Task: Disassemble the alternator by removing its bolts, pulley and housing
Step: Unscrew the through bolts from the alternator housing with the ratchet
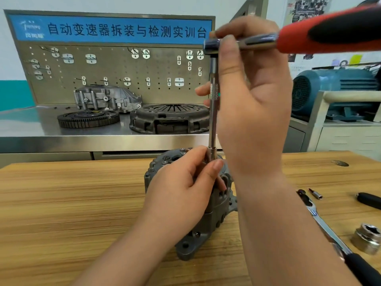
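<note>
A grey alternator stands upright on the wooden table, near the middle. My left hand wraps its upper housing, thumb and fingers pinching the socket at the foot of a long steel extension bar. The bar rises straight up to a ratchet head with a red and black handle running off to the upper right. My right hand is closed around the ratchet head and the upper part of the bar. The bolt under the socket is hidden.
On the table to the right lie a combination wrench, a large socket, a small bit and a black handle. Behind stands a steel bench with a flywheel, a clutch cover and a gearbox casing; a blue motor sits at the right.
</note>
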